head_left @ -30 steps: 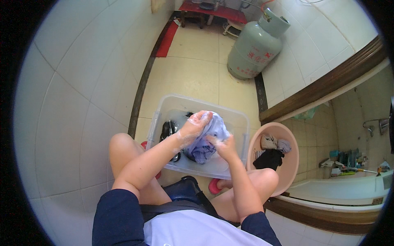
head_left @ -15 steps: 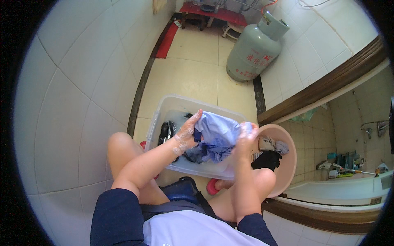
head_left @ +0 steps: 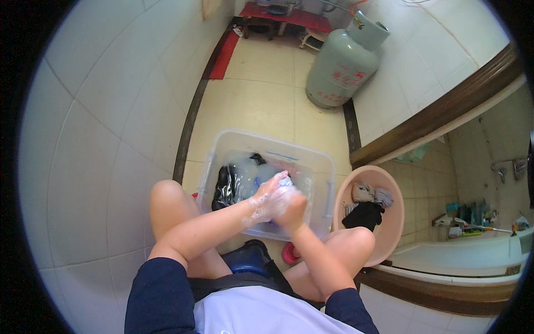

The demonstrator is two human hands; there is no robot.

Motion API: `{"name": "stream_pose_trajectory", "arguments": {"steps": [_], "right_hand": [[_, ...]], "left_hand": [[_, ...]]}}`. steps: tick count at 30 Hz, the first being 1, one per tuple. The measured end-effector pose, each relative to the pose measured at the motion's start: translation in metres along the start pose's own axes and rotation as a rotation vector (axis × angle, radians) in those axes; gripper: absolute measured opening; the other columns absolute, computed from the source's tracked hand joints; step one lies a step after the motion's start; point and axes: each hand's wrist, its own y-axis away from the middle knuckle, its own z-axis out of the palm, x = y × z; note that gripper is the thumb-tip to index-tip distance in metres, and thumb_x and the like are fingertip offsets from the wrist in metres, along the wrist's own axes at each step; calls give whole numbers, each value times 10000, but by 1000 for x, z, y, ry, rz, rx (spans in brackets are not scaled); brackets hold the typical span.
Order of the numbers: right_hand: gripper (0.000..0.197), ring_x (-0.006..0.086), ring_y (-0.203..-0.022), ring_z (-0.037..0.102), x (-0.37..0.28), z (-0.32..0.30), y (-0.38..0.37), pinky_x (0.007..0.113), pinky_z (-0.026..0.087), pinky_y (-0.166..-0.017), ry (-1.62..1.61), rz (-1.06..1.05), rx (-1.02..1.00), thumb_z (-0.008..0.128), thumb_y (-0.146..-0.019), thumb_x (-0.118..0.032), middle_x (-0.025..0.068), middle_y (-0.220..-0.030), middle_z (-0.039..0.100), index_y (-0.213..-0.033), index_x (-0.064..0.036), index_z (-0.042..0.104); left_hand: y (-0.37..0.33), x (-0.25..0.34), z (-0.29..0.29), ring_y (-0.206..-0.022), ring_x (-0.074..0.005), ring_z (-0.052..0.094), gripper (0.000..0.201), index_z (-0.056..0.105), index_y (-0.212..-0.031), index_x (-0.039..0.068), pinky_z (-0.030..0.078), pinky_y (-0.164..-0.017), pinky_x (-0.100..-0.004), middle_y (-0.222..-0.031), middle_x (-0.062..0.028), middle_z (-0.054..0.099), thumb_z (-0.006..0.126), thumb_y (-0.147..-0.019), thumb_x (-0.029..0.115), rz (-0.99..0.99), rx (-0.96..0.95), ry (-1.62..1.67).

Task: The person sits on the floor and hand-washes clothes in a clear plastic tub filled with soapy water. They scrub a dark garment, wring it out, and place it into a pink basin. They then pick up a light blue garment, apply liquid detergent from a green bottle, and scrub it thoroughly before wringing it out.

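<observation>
My left hand (head_left: 268, 199) and my right hand (head_left: 293, 210) press together above a clear plastic tub (head_left: 329, 189). Both are wet and covered in suds, and the right one is smeared by motion. Between them a light blue garment (head_left: 285, 182) is bunched up, mostly hidden by my fingers. A bit of darker blue cloth shows just below and behind my hands. In the tub, cloudy soapy water (head_left: 243, 177) surrounds a soaked black garment (head_left: 225, 186) on the left. Something pinkish lies under the water towards the far right.
A pink basin (head_left: 394, 222) at the right holds a black garment (head_left: 362, 215) and several light ones. A grey-green gas cylinder (head_left: 342, 69) stands beyond the tub by the right wall. A low red bench (head_left: 289, 16) is at the far end. Tiled wall runs close on the left.
The light blue garment was spread between my hands and is now bunched up small. My right hand has moved left and down against my left hand, uncovering more of the tub's right side.
</observation>
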Motion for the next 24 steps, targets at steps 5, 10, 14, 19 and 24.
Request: {"name": "stream_pose_trajectory", "arguments": {"steps": [5,10,14,19,24], "right_hand": [[178,344,-567,582,-6,4,4,406,461,-512,95,74,-28,594,-774,-212,188,-651,579,-729,-40,585],[267,392,-773,605,22,-20,-18,429,479,-686,-77,452,-236,482,-909,-286,193,-795,616,-947,-52,604],[336,351,-897,591,16,-26,-15,395,460,-778,-255,264,-661,643,-820,-289,186,-930,603,-1060,-64,572],[359,171,-834,581,16,-31,-22,303,472,-752,-508,461,-13,683,-796,-214,57,-954,579,-1032,14,537],[217,211,-869,550,12,-34,-37,317,448,-798,-848,869,175,602,-853,-161,87,-955,544,-975,-11,502]], "left_hand": [[5,15,3,-815,-155,591,327,598,-918,145,472,-728,-328,-916,-18,626,542,-877,465,1,-292,248],[47,50,25,-878,-138,589,309,592,-980,166,467,-807,-342,-960,-2,619,563,-871,454,32,-36,70],[50,79,8,-838,-134,592,251,581,-1000,113,498,-748,-302,-934,-16,608,641,-848,304,275,-123,29],[20,53,3,-872,-147,608,316,558,-1098,72,516,-746,-293,-970,-49,626,647,-850,246,312,21,-22],[16,19,6,-756,-98,583,195,614,-996,129,469,-634,-249,-887,16,614,603,-877,284,49,-85,98]]}}
